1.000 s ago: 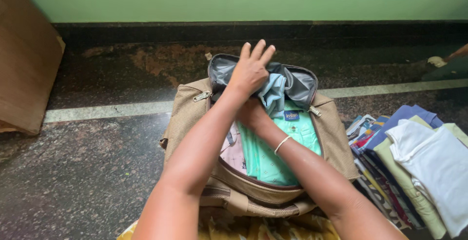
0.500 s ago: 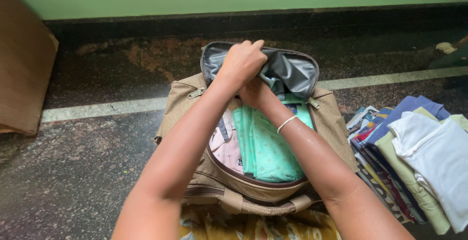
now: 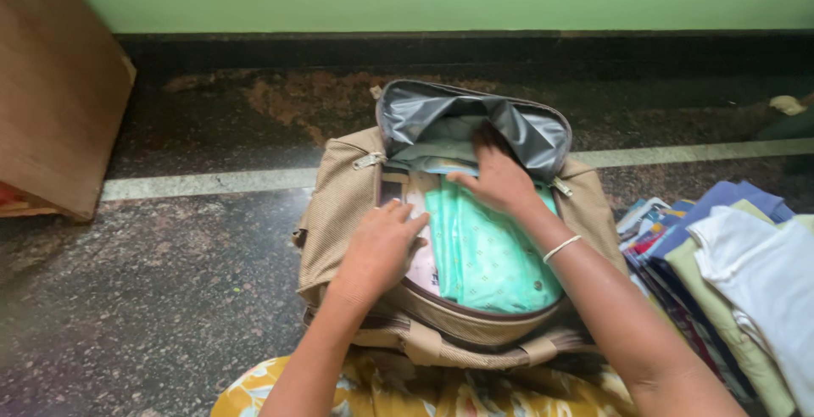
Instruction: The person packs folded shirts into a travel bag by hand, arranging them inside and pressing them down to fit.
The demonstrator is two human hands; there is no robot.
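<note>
left hand lowered onto bag edge

Bare forearms, thin white bangle, yellow floral garment

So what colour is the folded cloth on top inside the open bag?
Mint green with a small dotted print: the folded cloth, seen in the head view.

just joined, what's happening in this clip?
A person is working with both hands inside an open tan bag on a dark stone floor. The left hand rests on the folded clothes at the bag's left side. The right hand presses on a mint green folded garment, fingers reaching under the grey-lined flap. A stack of folded clothes sits to the right, outside the bag.
</note>
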